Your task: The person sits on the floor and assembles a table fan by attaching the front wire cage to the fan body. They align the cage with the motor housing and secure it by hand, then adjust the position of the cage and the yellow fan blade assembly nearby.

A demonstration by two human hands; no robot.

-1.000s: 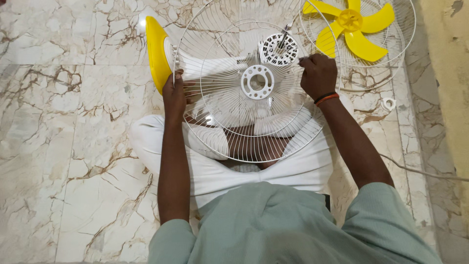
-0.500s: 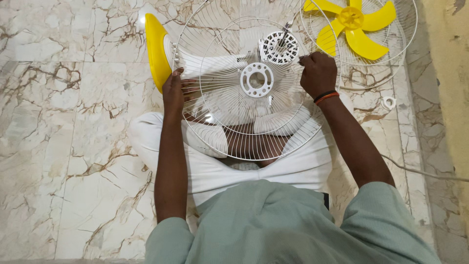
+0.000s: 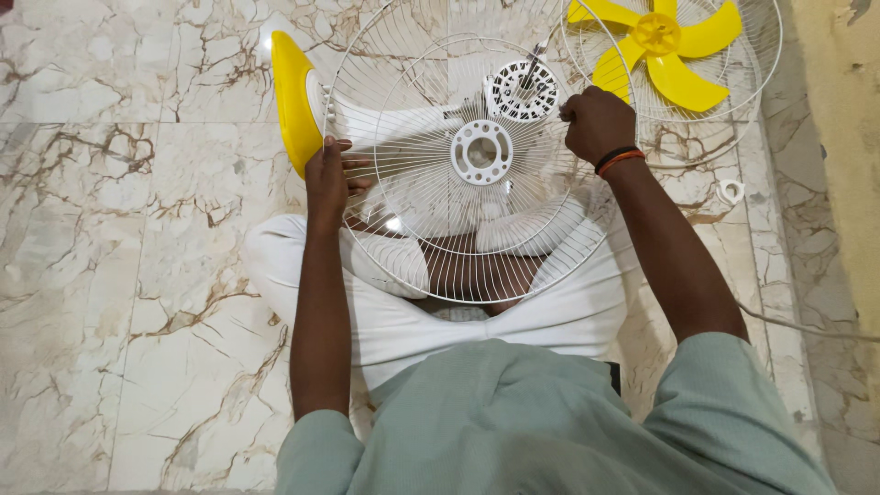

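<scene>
White wire fan guard point(image 3: 477, 229): left hand point(image 3: 325, 179) grips its rim; right hand point(image 3: 598, 124) is fisted around a screwdriver point(image 3: 536, 57).

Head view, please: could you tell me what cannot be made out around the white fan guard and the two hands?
- Right hand: closed over a screwdriver; its handle is hidden in the fist, and the tip is too small to see.
- Left hand: fingertips pass behind the white fan guard wires.
- Yellow blade: top cut by the frame edge.
- Fan body: blurred behind the guard wires.
</scene>
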